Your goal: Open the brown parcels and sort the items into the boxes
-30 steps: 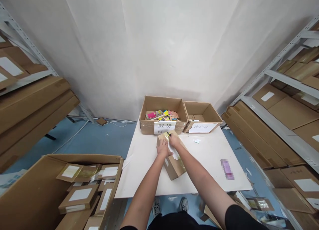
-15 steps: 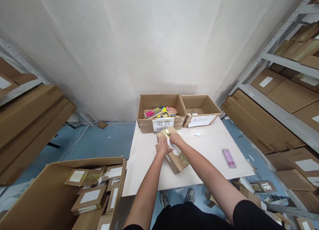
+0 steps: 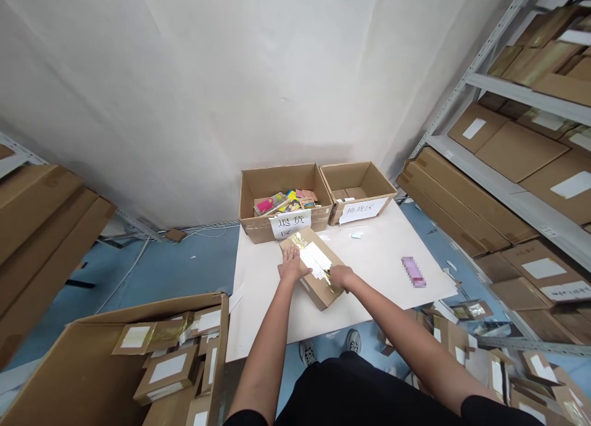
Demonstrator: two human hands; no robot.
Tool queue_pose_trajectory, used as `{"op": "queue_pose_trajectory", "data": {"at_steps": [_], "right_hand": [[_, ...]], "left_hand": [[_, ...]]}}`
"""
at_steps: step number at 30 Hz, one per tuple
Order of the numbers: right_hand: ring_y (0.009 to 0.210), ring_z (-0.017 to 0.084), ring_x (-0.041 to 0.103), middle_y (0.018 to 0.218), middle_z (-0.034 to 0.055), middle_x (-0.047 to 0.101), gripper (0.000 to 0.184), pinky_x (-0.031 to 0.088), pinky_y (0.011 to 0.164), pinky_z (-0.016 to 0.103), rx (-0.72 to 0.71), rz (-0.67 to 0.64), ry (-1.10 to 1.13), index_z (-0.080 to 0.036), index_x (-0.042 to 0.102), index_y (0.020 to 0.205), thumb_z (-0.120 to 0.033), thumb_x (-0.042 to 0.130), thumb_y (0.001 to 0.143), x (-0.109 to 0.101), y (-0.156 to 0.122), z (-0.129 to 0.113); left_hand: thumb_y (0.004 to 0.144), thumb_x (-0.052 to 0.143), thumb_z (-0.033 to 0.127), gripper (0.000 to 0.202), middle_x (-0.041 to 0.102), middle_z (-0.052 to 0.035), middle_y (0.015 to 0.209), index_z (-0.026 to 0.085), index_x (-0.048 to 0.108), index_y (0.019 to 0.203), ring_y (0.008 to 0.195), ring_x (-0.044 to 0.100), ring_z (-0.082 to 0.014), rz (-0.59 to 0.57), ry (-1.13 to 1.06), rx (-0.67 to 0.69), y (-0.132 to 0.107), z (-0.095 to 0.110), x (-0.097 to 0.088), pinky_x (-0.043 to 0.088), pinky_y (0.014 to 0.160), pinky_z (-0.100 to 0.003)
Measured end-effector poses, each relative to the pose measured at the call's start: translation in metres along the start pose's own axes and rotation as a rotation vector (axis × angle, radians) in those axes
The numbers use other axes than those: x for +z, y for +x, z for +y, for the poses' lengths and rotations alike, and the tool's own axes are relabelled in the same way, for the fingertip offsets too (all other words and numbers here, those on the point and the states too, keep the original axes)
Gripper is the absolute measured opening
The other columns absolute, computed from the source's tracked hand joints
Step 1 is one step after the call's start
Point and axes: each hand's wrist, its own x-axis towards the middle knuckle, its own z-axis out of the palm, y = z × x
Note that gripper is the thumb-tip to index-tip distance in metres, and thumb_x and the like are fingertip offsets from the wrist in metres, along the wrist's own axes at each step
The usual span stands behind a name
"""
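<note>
A taped cardboard box (image 3: 323,295) lies at a slant on the white table, with a white label (image 3: 314,260) and shiny clear tape on its top. My left hand (image 3: 290,265) presses on the box's left side, its fingers spread over the top near the far end. My right hand (image 3: 340,277) is closed round a small box cutter (image 3: 327,272), of which a green part and a thin tip show. That tip is at the label's near end, by the crinkled tape. Most of the cutter is hidden in my fingers.
Behind stand two open cartons with paper signs, the left carton (image 3: 258,230) holding colourful items and the right carton (image 3: 383,173) some small boxes. A blurred pink item (image 3: 413,272) lies at right. A large carton (image 3: 78,377) of parcels stands left; shelves (image 3: 521,180) flank the table.
My right hand has moved with the cutter from the box's far end to its near end, along the label. My left hand stays on the box. The view has shifted somewhat to the right.
</note>
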Motion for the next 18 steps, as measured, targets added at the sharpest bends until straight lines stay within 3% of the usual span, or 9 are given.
{"op": "queue_pose_trajectory", "data": {"at_steps": [2,5,7,10,14,18], "right_hand": [[0.085,0.038,0.078,0.081,0.0132,0.076,0.016,0.061,0.073,0.046,-0.006,-0.069,-0.164,-0.02,0.071,0.08,-0.012,0.079,0.069,-0.004,-0.025,0.013],[0.098,0.037,0.077,0.105,0.0181,0.077,0.029,0.061,0.077,0.042,-0.058,-0.15,-0.443,-0.016,0.072,0.103,-0.009,0.073,0.075,-0.014,-0.056,0.023],[0.099,0.036,0.077,0.11,0.0197,0.076,0.033,0.059,0.078,0.04,-0.056,-0.196,-0.539,-0.015,0.07,0.112,-0.009,0.069,0.079,-0.022,-0.072,0.029],[0.093,0.033,0.078,0.106,0.0188,0.076,0.022,0.056,0.077,0.037,-0.03,-0.209,-0.529,-0.015,0.07,0.111,-0.016,0.062,0.091,-0.03,-0.09,0.045],[0.096,0.03,0.076,0.108,0.0153,0.076,0.027,0.05,0.074,0.032,-0.031,0.006,-0.352,-0.02,0.064,0.116,-0.036,0.045,0.106,-0.022,-0.102,0.08],[0.094,0.027,0.074,0.099,0.0106,0.076,0.039,0.045,0.071,0.029,0.104,0.27,-0.049,-0.022,0.051,0.126,-0.053,0.033,0.109,0.005,-0.093,0.099]], "left_hand": [[0.079,0.062,0.076,0.116,-0.009,-0.0031,0.177,0.028,0.009,0.169,0.162,-0.014,-0.0346,-0.012,0.013,-0.014,-0.001,0.001,-0.001,0.04,0.115,-0.061],[0.08,0.061,0.077,0.114,-0.009,-0.0023,0.177,0.029,0.008,0.169,0.162,-0.013,-0.0335,-0.015,0.027,-0.021,0.0,0.002,-0.002,0.039,0.116,-0.06],[0.08,0.059,0.078,0.114,-0.008,-0.0032,0.177,0.029,0.008,0.169,0.162,-0.012,-0.0335,-0.004,0.032,-0.014,0.003,0.002,-0.001,0.04,0.116,-0.059],[0.081,0.058,0.081,0.113,-0.007,-0.0054,0.177,0.029,0.009,0.169,0.162,-0.011,-0.0344,0.011,0.022,0.005,0.007,-0.004,0.002,0.041,0.114,-0.058],[0.083,0.055,0.081,0.111,-0.001,-0.0066,0.178,0.025,0.013,0.169,0.162,-0.009,-0.0339,0.085,-0.026,0.071,0.01,-0.011,0.013,0.038,0.12,-0.052],[0.09,0.05,0.077,0.103,0.011,-0.0092,0.177,0.016,0.021,0.167,0.163,-0.005,-0.0341,0.323,-0.095,0.105,0.006,-0.007,0.031,0.021,0.13,-0.05]]}}
